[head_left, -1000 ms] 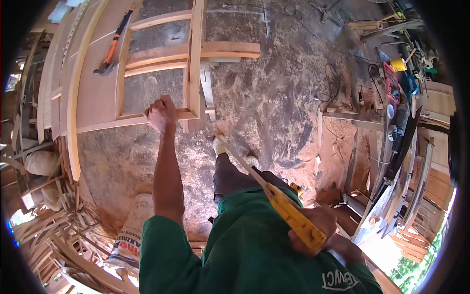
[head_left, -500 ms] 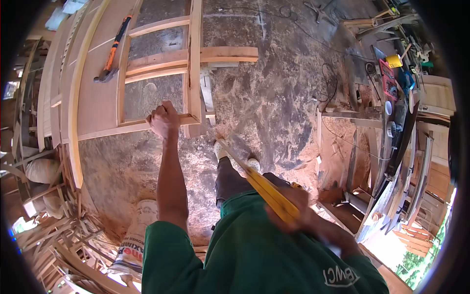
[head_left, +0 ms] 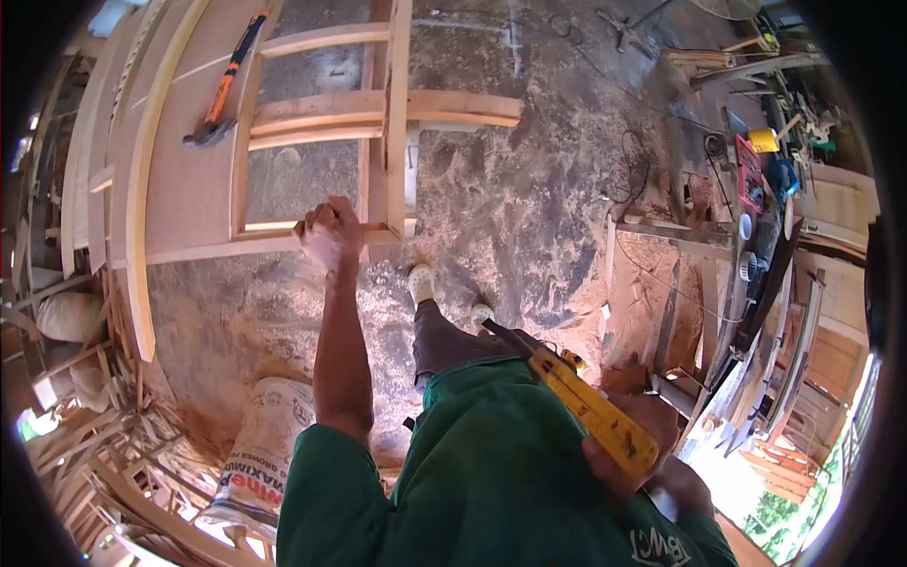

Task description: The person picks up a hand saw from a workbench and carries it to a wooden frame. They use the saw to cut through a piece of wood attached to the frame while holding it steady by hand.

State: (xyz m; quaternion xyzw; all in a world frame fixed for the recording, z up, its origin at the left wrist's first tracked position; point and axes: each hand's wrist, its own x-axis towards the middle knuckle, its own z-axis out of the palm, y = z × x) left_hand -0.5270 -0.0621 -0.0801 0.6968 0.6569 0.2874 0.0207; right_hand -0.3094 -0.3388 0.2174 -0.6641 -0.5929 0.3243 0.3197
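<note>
My left hand (head_left: 331,231) is closed over the lower rail of a light wooden frame (head_left: 397,142), close to its corner. My right hand (head_left: 638,439) grips a chisel (head_left: 590,408) by its yellow handle, in front of my green shirt. The chisel's narrow dark metal end points up and left, apart from the frame. A claw hammer (head_left: 225,90) with an orange and black handle lies on a flat wooden panel (head_left: 189,194) left of the frame's openings. Under the frame, a wooden piece (head_left: 463,107) sticks out to the right.
A bench (head_left: 756,274) along the right carries tools, a yellow container (head_left: 763,141) and a red case (head_left: 749,175). Wood offcuts (head_left: 104,454) pile up at lower left beside a printed sack (head_left: 269,444). A dark cable (head_left: 638,170) lies on the dusty floor (head_left: 529,198).
My right hand has drawn the chisel back, down and to the right, away from the frame. The frame appears slightly shifted right in view; my left hand still holds it.
</note>
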